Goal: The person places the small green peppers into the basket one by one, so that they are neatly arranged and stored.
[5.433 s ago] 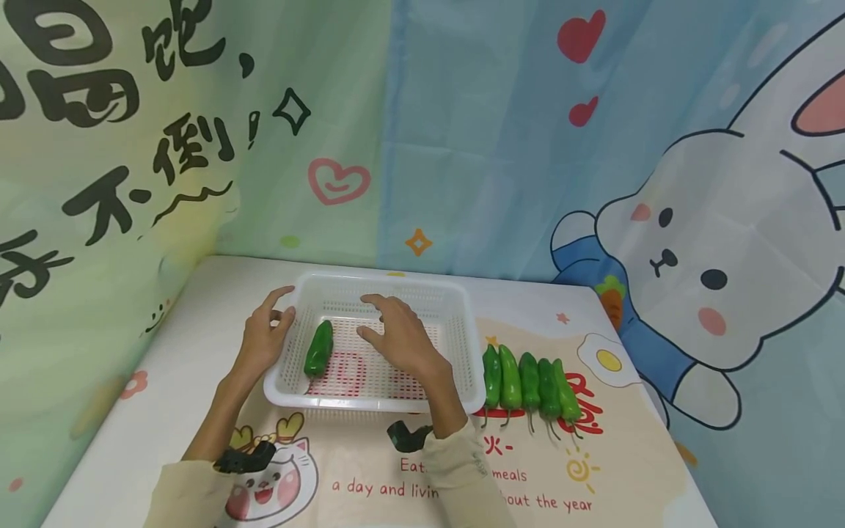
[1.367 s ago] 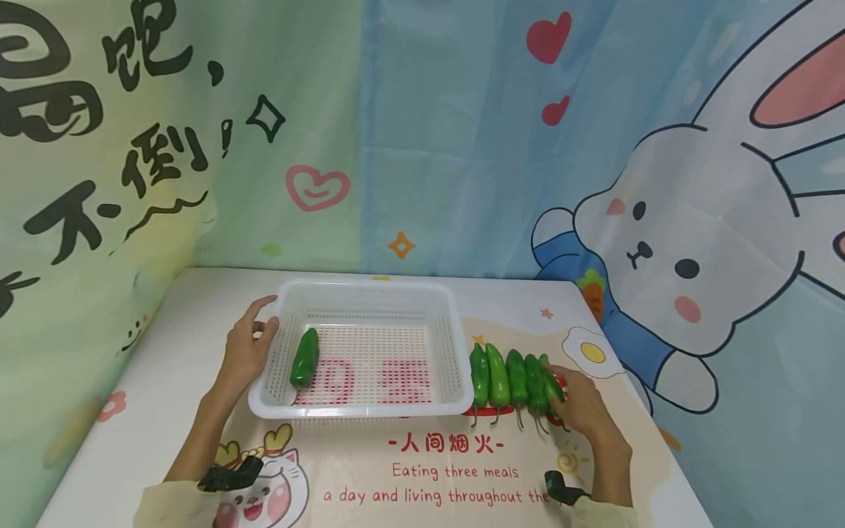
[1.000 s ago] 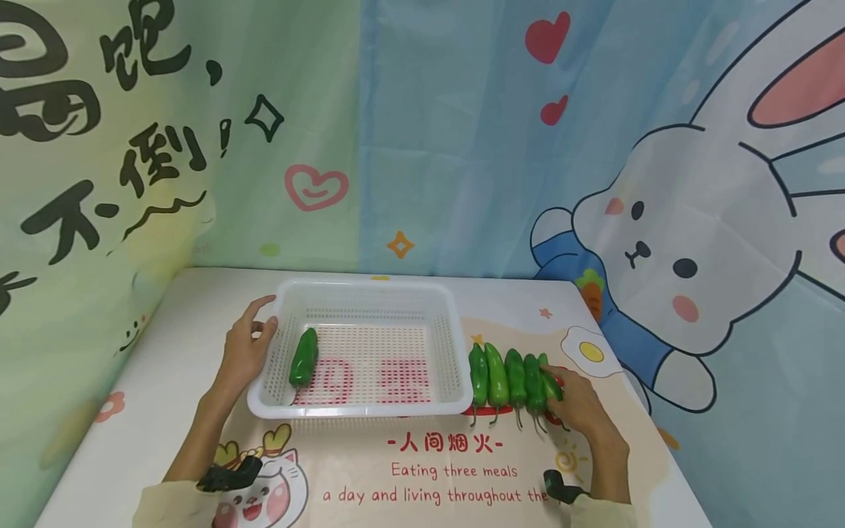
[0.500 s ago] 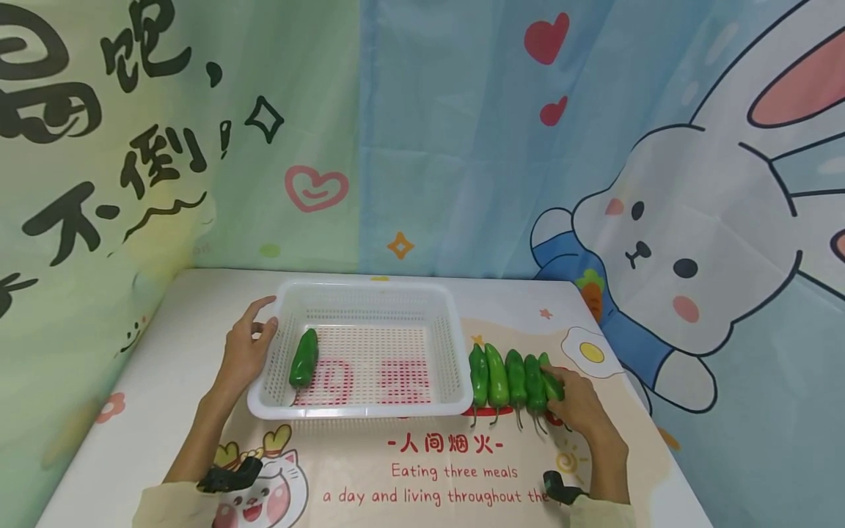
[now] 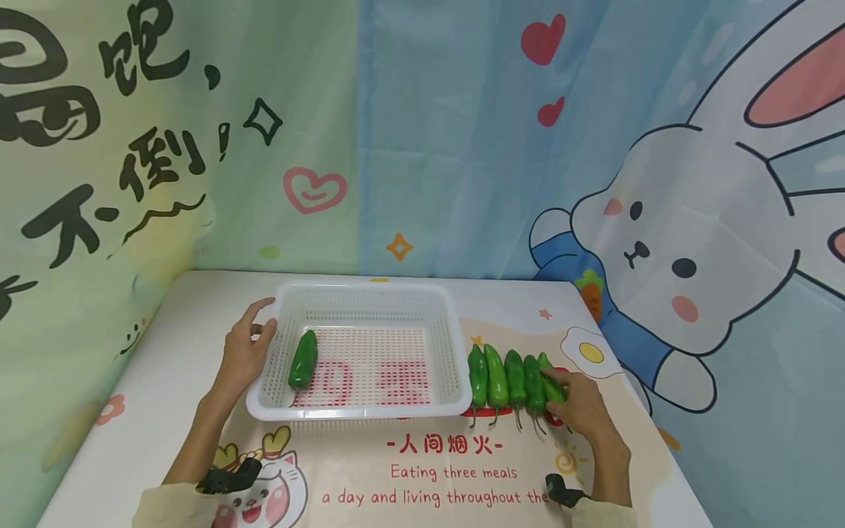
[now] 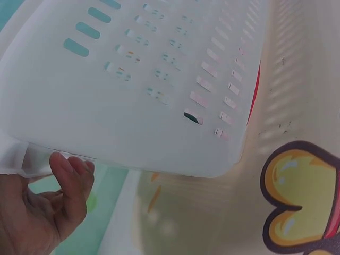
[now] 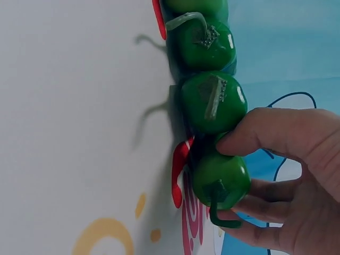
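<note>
A white perforated plastic basket (image 5: 370, 413) stands on the table, holding one green pepper (image 5: 304, 361) near its left end. My left hand (image 5: 244, 350) rests against the basket's left rim, thumb and index finger spread along it. From the left wrist view, loosely bent fingers (image 6: 75, 186) touch the rim from below. To the right of the basket, several green peppers (image 5: 497, 378) lie side by side, stems toward me. My right hand (image 5: 582, 402) pinches the rightmost pepper (image 7: 219, 178); the thumb lies between it and its neighbor, the fingers on its far side.
The printed tablecloth (image 5: 422, 469) carries lettering in front of the basket and an egg drawing (image 5: 590, 353) at the right. A patterned curtain (image 5: 455, 183) hangs behind the table. Each wrist wears a dark camera strap (image 5: 231, 475).
Since the oldest frame, my right hand has moved from above the basket to the rightmost pepper in the row. Over the last second both hands stay nearly still; the view shifts slightly.
</note>
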Demonstrator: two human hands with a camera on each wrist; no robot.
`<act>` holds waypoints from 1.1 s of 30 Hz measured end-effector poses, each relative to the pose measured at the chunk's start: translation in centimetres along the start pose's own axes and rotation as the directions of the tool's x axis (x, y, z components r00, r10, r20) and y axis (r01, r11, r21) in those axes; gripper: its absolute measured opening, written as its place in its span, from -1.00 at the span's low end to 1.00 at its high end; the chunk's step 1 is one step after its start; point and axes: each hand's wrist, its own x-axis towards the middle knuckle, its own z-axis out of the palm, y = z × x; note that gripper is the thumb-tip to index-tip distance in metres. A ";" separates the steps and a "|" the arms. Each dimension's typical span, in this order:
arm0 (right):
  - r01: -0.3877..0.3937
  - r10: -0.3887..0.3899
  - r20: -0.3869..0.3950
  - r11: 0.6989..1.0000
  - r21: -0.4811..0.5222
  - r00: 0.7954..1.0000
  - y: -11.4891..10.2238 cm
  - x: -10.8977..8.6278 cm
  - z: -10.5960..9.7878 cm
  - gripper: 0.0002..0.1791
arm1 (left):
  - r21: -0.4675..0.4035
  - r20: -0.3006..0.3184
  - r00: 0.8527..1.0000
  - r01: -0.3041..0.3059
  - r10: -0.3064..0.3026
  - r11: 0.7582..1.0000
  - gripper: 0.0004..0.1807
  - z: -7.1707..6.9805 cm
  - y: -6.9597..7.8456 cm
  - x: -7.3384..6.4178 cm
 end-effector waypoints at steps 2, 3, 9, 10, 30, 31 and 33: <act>-0.008 0.008 -0.003 1.000 0.003 1.000 0.1 0.0 0.0 -0.31 | 0.002 0.000 1.000 0.001 -0.001 1.000 -0.40 0.0 0.0 0.0; -0.011 0.011 -0.005 1.000 0.001 1.000 0.1 0.0 0.0 -0.32 | 0.002 0.000 1.000 0.002 -0.002 1.000 -0.40 0.0 0.0 0.0; -0.013 0.013 -0.028 1.000 0.008 1.000 0.2 -0.1 0.0 -0.34 | -0.001 0.004 1.000 0.004 -0.004 1.000 -0.41 0.1 -0.1 0.0; -0.013 0.013 -0.031 1.000 0.011 0.999 0.2 -0.2 0.0 -0.34 | -0.001 0.005 1.000 0.003 -0.003 1.000 -0.41 0.1 -0.1 0.0; -0.037 0.038 -0.016 0.999 0.031 0.999 1.0 -0.1 0.1 -0.34 | -0.007 0.004 1.000 -0.006 0.006 1.000 -0.41 -0.1 0.0 0.0; -0.037 0.037 -0.017 0.999 0.033 0.999 1.0 -0.1 0.1 -0.34 | -0.008 0.005 1.000 -0.006 0.007 1.000 -0.40 -0.1 0.0 0.0; -0.036 0.037 -0.023 0.998 0.043 0.999 1.1 -0.2 0.2 -0.34 | -0.010 0.005 1.000 -0.008 0.008 1.000 -0.41 -0.1 0.0 0.0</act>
